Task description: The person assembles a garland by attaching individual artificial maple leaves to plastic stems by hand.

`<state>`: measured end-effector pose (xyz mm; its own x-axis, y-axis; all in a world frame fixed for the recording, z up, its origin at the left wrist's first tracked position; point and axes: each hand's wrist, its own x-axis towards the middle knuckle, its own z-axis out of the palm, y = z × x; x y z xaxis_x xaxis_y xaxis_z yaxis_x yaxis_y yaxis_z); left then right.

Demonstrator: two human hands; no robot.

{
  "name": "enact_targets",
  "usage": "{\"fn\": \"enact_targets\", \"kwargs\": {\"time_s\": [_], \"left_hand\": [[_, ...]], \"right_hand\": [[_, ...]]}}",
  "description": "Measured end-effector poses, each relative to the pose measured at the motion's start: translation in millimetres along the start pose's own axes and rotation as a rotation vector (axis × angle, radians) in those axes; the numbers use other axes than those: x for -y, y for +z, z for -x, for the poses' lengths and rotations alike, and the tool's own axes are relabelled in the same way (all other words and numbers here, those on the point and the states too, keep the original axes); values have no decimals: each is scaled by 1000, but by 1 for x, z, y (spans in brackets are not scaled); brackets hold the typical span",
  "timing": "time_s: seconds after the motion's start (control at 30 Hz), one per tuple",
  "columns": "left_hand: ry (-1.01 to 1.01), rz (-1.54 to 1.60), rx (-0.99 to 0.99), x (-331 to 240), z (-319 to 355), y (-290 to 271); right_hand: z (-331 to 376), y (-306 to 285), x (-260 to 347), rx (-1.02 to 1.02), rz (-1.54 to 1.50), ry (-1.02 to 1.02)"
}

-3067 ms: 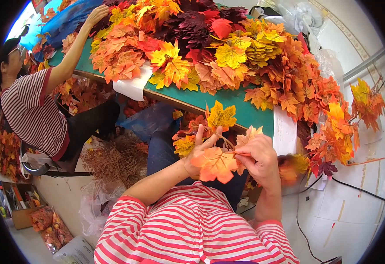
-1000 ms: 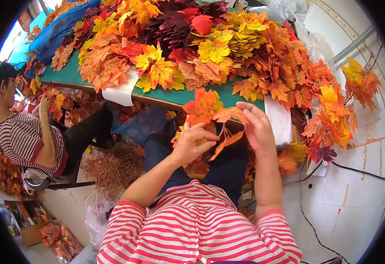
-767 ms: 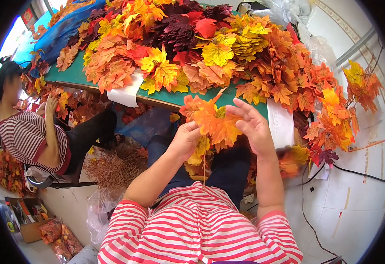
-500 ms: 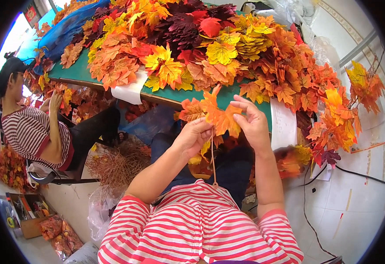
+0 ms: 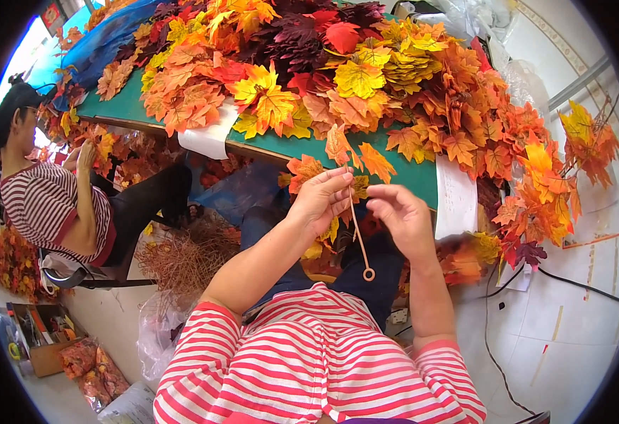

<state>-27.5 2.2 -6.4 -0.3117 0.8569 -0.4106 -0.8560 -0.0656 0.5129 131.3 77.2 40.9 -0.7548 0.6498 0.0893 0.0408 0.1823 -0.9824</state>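
My left hand (image 5: 321,200) pinches a cluster of orange artificial maple leaves (image 5: 352,154) by its thin brown stem (image 5: 359,237), which hangs down and ends in a small ring. The leaves stand up above my fingers at the table's near edge. My right hand (image 5: 398,214) is just right of the stem with fingers loosely curled and nothing in it. Both forearms come up from my red-and-white striped shirt.
A green table (image 5: 401,177) holds a big heap of red, orange and yellow artificial leaves (image 5: 323,63). More leaf branches (image 5: 535,177) hang at the right. A seated person in a striped top (image 5: 55,205) works at the left. Brown stems (image 5: 189,251) lie on the floor, with a cardboard box (image 5: 37,339).
My right hand has let go of the leaf cluster and dropped slightly away. The left hand keeps the stem, which now hangs straight down. The person at the left stays seated.
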Motion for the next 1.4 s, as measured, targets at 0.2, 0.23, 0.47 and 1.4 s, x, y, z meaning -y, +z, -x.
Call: {"fn": "enact_targets", "kwargs": {"time_s": [0.2,0.23,0.47,1.4], "left_hand": [[22,-19,10,4,1,2],[23,-28,-3,4,3,1],[13,-28,47,-2,6,-6],[106,59,230,-84,90,-60]], "right_hand": [[5,9,-16,183,-380,211],[5,10,-17,192,-419,234],[7,6,-22,166,-362,217],[98,-9,168,-87,-202,-1037]]}}
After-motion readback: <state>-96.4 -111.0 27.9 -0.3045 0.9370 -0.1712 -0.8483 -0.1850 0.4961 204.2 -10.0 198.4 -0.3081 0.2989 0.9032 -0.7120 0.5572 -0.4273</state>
